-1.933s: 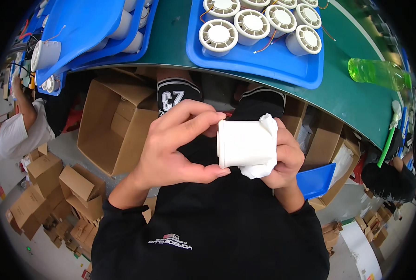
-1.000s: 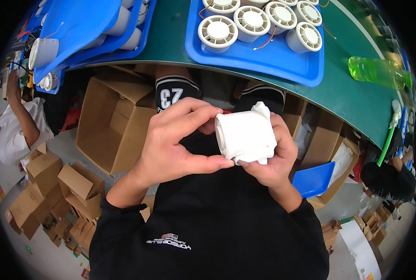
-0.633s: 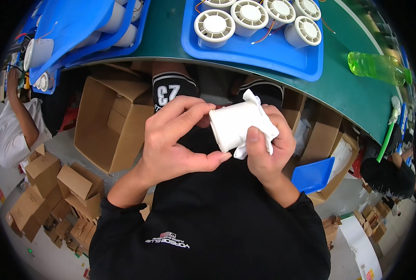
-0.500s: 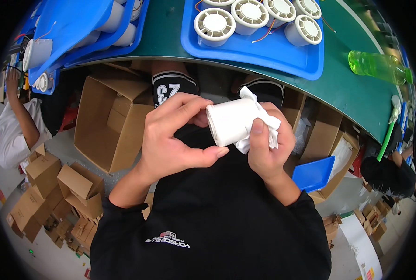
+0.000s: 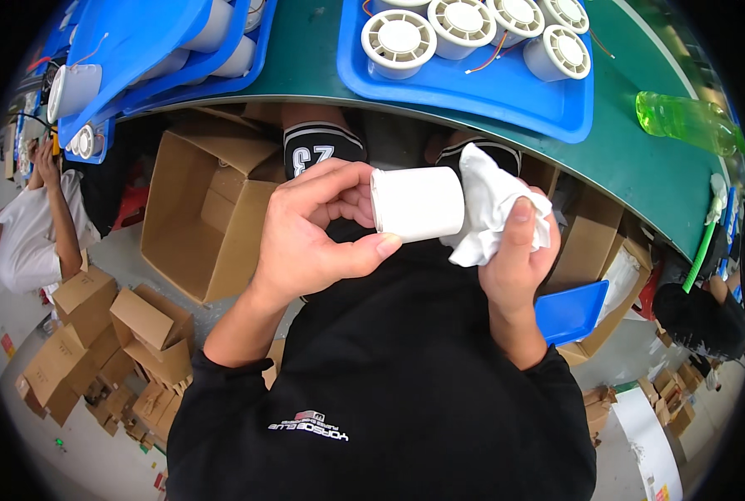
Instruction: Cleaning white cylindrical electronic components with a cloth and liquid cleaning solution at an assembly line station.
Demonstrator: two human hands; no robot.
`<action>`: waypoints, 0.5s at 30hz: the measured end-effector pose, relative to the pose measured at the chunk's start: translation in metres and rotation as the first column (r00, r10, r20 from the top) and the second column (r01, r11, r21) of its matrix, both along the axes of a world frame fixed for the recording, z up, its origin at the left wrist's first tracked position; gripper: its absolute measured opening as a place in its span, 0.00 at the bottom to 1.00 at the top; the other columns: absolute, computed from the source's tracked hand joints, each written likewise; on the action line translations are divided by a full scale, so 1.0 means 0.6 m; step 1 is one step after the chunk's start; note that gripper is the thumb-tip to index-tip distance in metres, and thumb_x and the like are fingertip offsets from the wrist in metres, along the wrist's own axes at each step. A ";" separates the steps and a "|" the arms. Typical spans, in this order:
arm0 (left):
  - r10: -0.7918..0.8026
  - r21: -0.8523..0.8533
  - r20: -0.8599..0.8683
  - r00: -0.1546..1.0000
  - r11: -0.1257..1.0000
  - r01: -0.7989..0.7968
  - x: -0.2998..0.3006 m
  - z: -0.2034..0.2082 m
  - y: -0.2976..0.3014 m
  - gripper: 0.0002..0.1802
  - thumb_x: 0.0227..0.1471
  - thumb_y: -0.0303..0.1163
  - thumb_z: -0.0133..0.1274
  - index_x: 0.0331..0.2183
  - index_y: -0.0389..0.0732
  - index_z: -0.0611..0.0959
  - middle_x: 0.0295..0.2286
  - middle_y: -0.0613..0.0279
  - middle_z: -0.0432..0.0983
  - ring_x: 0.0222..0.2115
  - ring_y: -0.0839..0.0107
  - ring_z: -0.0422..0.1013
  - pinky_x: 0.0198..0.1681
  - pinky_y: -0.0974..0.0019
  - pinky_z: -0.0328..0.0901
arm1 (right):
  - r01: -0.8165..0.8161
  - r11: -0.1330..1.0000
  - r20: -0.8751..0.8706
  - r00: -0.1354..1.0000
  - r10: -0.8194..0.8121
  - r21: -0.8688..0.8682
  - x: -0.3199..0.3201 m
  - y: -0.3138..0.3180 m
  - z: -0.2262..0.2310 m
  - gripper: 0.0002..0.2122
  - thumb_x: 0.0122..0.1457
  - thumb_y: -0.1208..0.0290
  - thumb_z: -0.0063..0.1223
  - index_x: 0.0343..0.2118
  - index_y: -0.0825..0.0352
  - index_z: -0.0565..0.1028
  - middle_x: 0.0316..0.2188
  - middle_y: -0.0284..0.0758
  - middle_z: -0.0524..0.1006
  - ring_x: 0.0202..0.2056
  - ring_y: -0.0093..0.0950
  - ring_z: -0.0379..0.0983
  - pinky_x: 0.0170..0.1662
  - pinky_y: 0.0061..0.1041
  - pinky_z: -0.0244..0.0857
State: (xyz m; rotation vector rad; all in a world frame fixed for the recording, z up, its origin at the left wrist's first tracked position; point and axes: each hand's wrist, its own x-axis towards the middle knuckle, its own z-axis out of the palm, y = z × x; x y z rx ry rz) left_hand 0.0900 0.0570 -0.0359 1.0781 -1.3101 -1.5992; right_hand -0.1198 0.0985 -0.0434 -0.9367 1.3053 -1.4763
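Between the fingers and thumb of my left hand point(image 5: 314, 225) is a white cylindrical housing point(image 5: 418, 203), lying on its side in the air above my lap. My left fingertips grip its left end. In my right hand point(image 5: 519, 259) a crumpled white cloth point(image 5: 494, 204) is pinched under the thumb. The cloth sits just right of the housing's right end, and a lower fold comes close to it. On the table, a blue tray point(image 5: 481, 104) holds several white round units with slotted tops, such as this one point(image 5: 398, 37), with thin wires.
A green bottle point(image 5: 681, 121) lies on the green table point(image 5: 615, 159) at the right. Stacked blue trays point(image 5: 130, 50) with white units stand at the left. Below are an open cardboard box point(image 5: 197, 217) and a small blue tray point(image 5: 571, 313). A co-worker point(image 5: 38, 225) sits far left.
My right hand has drawn the cloth off the housing's right end, moving right. The housing has turned to lie more level, still in my left hand. The view has shifted slightly.
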 end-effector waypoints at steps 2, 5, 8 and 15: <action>0.015 0.022 -0.034 0.999 1.000 -0.015 0.001 -0.001 0.000 0.30 0.35 0.24 0.68 0.43 0.23 0.77 0.36 0.57 0.73 0.34 0.74 0.74 0.40 0.72 0.72 | 0.018 1.000 0.011 1.000 -0.018 -0.010 -0.009 -0.001 -0.006 0.14 0.66 0.65 0.46 0.42 0.75 0.72 0.30 0.29 0.74 0.29 0.14 0.66 0.32 0.14 0.60; 0.015 0.040 -0.062 0.998 0.999 -0.013 0.002 0.000 -0.001 0.30 0.36 0.23 0.68 0.43 0.23 0.77 0.37 0.56 0.73 0.34 0.74 0.74 0.40 0.72 0.72 | 0.041 0.999 0.014 0.999 -0.041 -0.004 -0.017 -0.002 -0.005 0.15 0.66 0.64 0.46 0.42 0.75 0.72 0.31 0.30 0.74 0.29 0.15 0.66 0.33 0.15 0.60; 0.008 0.069 -0.071 0.997 0.998 -0.003 0.002 0.002 -0.002 0.29 0.37 0.23 0.67 0.44 0.23 0.77 0.37 0.56 0.73 0.34 0.74 0.74 0.40 0.72 0.72 | 0.023 0.998 0.018 1.000 -0.022 -0.053 -0.020 -0.003 -0.007 0.14 0.65 0.65 0.47 0.41 0.75 0.72 0.33 0.33 0.74 0.31 0.16 0.67 0.33 0.16 0.60; 0.013 -0.033 -0.036 0.999 0.999 -0.015 -0.002 -0.001 -0.003 0.31 0.36 0.28 0.69 0.42 0.23 0.77 0.37 0.55 0.73 0.34 0.73 0.75 0.39 0.72 0.72 | -0.065 0.972 -0.141 0.989 0.033 -0.227 -0.023 -0.001 -0.013 0.13 0.64 0.66 0.47 0.40 0.75 0.71 0.36 0.37 0.73 0.33 0.21 0.67 0.36 0.19 0.61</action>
